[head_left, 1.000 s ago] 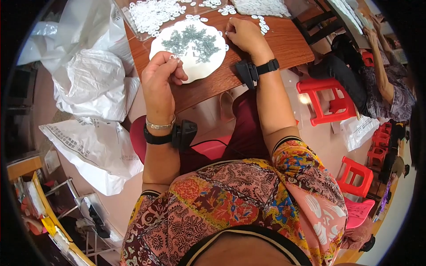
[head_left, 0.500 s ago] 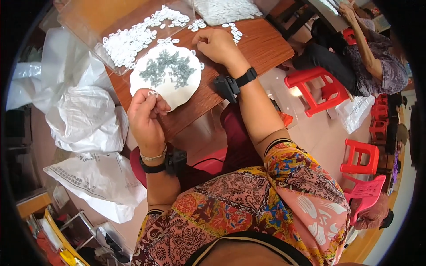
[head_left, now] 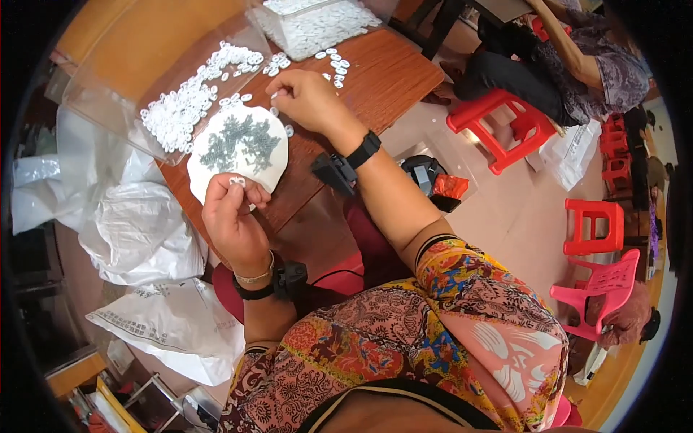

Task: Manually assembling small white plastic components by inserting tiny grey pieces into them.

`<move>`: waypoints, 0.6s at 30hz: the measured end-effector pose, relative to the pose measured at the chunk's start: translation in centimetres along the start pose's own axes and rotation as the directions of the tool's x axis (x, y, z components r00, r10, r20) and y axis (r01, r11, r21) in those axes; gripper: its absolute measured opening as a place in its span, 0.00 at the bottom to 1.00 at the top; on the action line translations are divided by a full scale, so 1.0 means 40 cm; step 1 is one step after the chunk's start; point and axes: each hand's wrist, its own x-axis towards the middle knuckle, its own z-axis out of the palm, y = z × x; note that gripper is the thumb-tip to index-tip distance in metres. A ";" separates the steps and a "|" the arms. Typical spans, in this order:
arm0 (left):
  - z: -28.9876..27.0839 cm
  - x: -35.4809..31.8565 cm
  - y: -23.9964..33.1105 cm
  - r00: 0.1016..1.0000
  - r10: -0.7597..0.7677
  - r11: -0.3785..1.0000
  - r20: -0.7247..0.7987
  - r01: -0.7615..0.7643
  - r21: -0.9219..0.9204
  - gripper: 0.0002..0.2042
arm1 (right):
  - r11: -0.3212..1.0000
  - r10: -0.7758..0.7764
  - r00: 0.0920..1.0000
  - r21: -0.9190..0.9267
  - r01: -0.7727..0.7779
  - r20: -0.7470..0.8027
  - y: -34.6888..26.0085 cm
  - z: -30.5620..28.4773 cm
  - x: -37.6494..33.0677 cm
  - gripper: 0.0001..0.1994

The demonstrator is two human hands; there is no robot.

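Observation:
My left hand (head_left: 234,213) is closed at the near edge of a pale, wavy-rimmed plate (head_left: 268,162), pinching a small white oval plastic piece (head_left: 237,180) between thumb and forefinger. Small dark grey metal-looking pieces (head_left: 242,137) lie heaped on the plate, too small to name. Beyond the plate's right rim, my right hand (head_left: 310,101) hovers over the table with its fingertips pinched together. A speck of white shows at those fingertips, but I cannot make out what it is. Loose white oval pieces (head_left: 337,68) with holes lie beyond this hand.
A clear tray (head_left: 94,94) with many white ovals lies at the left of the brown table (head_left: 393,68). A clear bin (head_left: 317,32) of white pieces stands at the back. White sacks (head_left: 148,231) are on the left. A person sits near a red stool (head_left: 505,137) on the right.
The whole view has shifted, with the table now lower and further left. My right hand has come slightly closer to the plate. My left hand still pinches the white oval piece.

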 end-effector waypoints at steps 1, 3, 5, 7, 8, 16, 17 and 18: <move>0.008 -0.005 -0.001 1.000 0.002 1.000 -0.007 -0.002 0.019 0.08 | 1.000 -0.004 1.000 0.020 0.004 -0.003 -0.002 0.002 -0.003 0.09; 0.015 0.000 0.001 1.000 -0.002 0.998 0.007 0.002 0.070 0.07 | 0.995 -0.021 1.000 0.100 0.021 -0.003 0.010 0.005 -0.003 0.08; 0.019 0.003 0.011 0.999 0.036 0.995 -0.027 -0.033 0.094 0.07 | 0.987 -0.015 1.000 0.161 0.016 -0.005 -0.003 0.004 -0.007 0.08; 0.011 0.016 0.022 0.996 0.070 0.988 -0.048 -0.063 0.143 0.07 | 0.976 -0.028 0.999 0.213 0.037 -0.044 -0.005 0.015 -0.014 0.07; 0.011 0.021 0.029 0.995 0.083 0.985 -0.057 -0.073 0.158 0.07 | 0.973 -0.029 0.999 0.230 0.036 -0.032 -0.001 0.018 -0.010 0.07; 0.023 0.035 0.052 0.981 0.158 0.960 -0.117 -0.124 0.252 0.08 | 0.920 -0.007 0.995 0.389 0.044 -0.096 0.015 0.052 0.014 0.08; 0.023 0.032 0.055 0.979 0.166 0.956 -0.116 -0.131 0.262 0.08 | 0.949 -0.036 0.992 0.306 0.072 -0.122 0.010 0.041 0.014 0.08; 0.020 0.028 0.053 0.983 0.147 0.966 -0.110 -0.119 0.231 0.07 | 0.962 -0.104 0.983 0.235 0.138 -0.153 0.031 0.041 0.023 0.09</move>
